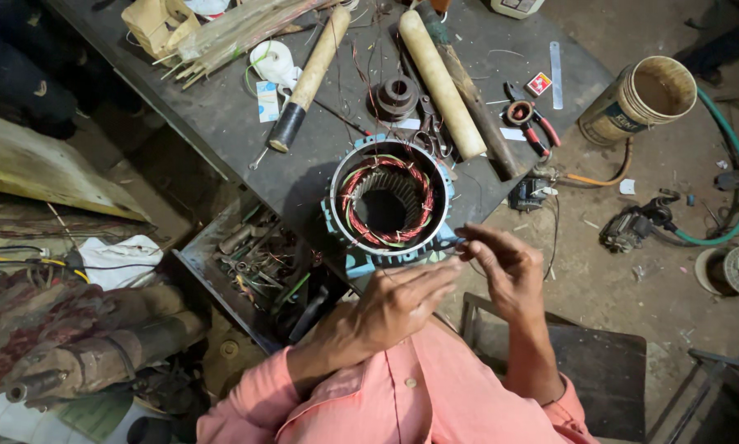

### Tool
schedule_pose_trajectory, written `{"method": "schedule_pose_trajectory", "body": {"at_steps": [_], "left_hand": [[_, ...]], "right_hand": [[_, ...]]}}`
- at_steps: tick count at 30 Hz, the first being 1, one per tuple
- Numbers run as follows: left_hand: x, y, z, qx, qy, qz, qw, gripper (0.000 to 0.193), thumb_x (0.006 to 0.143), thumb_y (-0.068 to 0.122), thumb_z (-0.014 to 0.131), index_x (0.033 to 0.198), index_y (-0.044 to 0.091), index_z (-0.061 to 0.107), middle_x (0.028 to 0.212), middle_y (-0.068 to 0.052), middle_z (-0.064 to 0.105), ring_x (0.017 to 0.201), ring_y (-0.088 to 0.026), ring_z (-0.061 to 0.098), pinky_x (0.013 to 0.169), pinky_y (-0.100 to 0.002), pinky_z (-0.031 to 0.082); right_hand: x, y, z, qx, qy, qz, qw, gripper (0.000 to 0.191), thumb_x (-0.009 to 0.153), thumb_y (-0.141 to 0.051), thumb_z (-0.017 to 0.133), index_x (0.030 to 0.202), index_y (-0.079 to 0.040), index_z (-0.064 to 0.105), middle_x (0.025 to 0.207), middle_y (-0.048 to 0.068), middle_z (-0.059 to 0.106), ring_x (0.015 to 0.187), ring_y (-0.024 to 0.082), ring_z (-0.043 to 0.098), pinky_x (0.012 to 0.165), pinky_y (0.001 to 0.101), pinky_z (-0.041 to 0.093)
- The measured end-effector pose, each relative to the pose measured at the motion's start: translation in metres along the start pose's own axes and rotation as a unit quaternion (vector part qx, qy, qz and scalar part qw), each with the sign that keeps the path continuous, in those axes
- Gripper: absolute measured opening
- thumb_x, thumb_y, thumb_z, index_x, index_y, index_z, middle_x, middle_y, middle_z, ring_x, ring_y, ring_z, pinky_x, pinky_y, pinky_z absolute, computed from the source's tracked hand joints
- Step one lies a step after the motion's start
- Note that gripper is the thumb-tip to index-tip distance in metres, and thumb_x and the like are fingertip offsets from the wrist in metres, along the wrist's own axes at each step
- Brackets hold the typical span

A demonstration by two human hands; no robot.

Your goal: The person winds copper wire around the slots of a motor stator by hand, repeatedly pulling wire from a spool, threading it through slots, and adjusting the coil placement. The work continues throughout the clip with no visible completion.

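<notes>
Two hands were seen at a mostly wound motor stator (388, 205): right hand (505, 267) pinching loose wire (452, 243), left hand (398, 302) open, fingers flat.

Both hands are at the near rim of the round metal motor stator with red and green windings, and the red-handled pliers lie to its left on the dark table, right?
Not quite. In the head view, the red-handled pliers lie to the right of the round metal motor stator, not left. Both hands, left and right, are at its near rim.

Dark workbench (221, 123): motor stator (387, 205), wooden mallets (440, 82), pliers (534, 123).
</notes>
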State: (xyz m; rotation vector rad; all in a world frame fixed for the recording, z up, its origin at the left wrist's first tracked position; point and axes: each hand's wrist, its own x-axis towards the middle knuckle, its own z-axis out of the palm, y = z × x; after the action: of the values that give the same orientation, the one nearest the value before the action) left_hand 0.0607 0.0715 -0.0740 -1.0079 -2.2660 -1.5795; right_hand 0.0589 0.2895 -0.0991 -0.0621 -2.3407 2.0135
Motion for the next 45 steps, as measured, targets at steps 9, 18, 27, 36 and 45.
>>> {"method": "schedule_pose_trajectory", "body": {"at_steps": [9, 18, 27, 36, 45], "left_hand": [[-0.016, -0.001, -0.035, 0.067, 0.127, -0.273, 0.951, 0.021, 0.085, 0.014, 0.083, 0.097, 0.002, 0.071, 0.085, -0.012, 0.072, 0.065, -0.021, 0.071, 0.057, -0.033, 0.056], [0.003, -0.020, -0.038, 0.040, 0.115, -0.167, 0.978, 0.015, 0.095, 0.000, 0.068, 0.109, 0.001, 0.073, 0.094, -0.011, 0.077, 0.070, -0.018, 0.074, 0.061, -0.028, 0.060], [0.002, 0.005, -0.078, 0.000, 0.088, -0.086, 0.992, 0.013, 0.098, 0.008, 0.074, 0.109, 0.002, 0.070, 0.101, -0.006, 0.077, 0.087, -0.019, 0.078, 0.076, -0.030, 0.061], [0.008, -0.022, -0.076, 0.249, -0.029, -0.065, 0.966, 0.030, 0.091, 0.017, 0.063, 0.118, 0.008, 0.074, 0.161, -0.027, 0.035, 0.147, -0.045, 0.028, 0.117, -0.059, 0.027], [-0.007, -0.038, -0.099, 0.182, 0.027, -0.108, 0.977, 0.037, 0.085, 0.014, 0.055, 0.116, 0.007, 0.076, 0.166, -0.027, 0.029, 0.156, -0.047, 0.020, 0.128, -0.058, 0.017]], "right_hand": [[0.041, 0.007, -0.015, -0.023, -0.066, 0.003, 0.998, 0.020, 0.101, -0.001, 0.063, 0.117, 0.007, 0.071, 0.099, 0.011, 0.076, 0.084, 0.015, 0.070, 0.077, 0.0278, 0.058], [0.003, -0.073, 0.018, -0.205, 0.109, -0.240, 0.943, 0.019, 0.107, -0.003, 0.065, 0.125, 0.000, 0.069, 0.119, 0.014, 0.071, 0.098, 0.019, 0.068, 0.090, 0.0272, 0.054], [0.022, -0.050, 0.076, -0.283, -0.192, -0.228, 0.912, 0.022, 0.083, 0.000, 0.075, 0.104, 0.004, 0.068, 0.095, 0.019, 0.068, 0.088, 0.031, 0.068, 0.076, 0.0380, 0.054], [0.025, -0.019, 0.089, -0.191, -0.010, -0.180, 0.965, 0.013, 0.102, -0.001, 0.060, 0.107, 0.003, 0.071, 0.089, 0.011, 0.076, 0.076, 0.017, 0.077, 0.066, 0.0261, 0.059], [0.027, -0.010, 0.093, -0.167, 0.018, -0.171, 0.971, 0.014, 0.103, -0.002, 0.059, 0.104, 0.002, 0.072, 0.088, 0.010, 0.076, 0.074, 0.015, 0.076, 0.065, 0.0254, 0.058]]}}
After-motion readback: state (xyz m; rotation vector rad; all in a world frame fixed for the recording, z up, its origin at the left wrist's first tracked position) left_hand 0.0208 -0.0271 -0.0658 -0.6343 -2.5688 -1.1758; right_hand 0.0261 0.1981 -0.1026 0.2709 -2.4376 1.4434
